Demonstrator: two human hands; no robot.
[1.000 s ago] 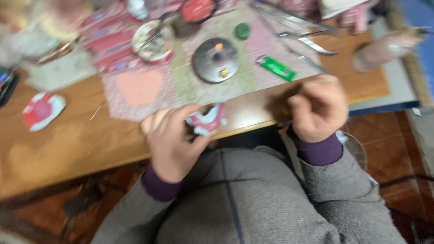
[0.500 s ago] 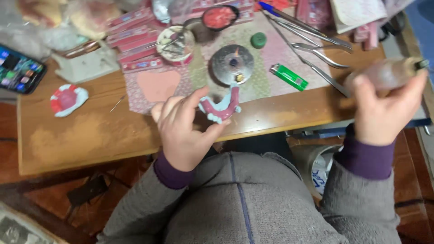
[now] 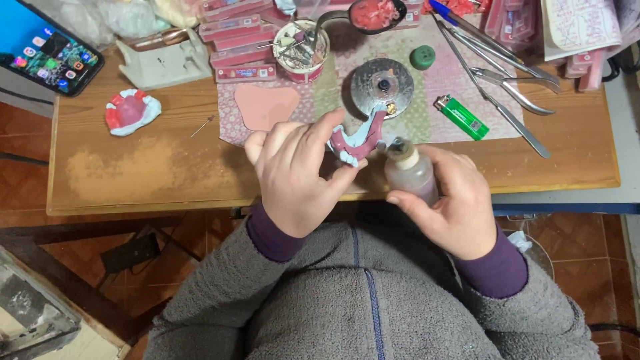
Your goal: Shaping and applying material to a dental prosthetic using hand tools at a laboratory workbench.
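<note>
Pink-and-white denture model (image 3: 357,141) is pinched between the thumb and fingers of the left hand (image 3: 297,175), above the wooden table's (image 3: 133,180) near edge. Just beside it, a small cloudy bottle (image 3: 410,173) is gripped upright by the right hand (image 3: 453,200). Behind them, a round metal disc (image 3: 382,85) and green lighter (image 3: 461,117) are seen.

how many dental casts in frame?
2. A pink-and-white denture cast held in the left hand, over the table's front edge; a red-and-white dental cast lying on the wooden table, far left, below the phone. More may be hidden in the clutter.
</note>
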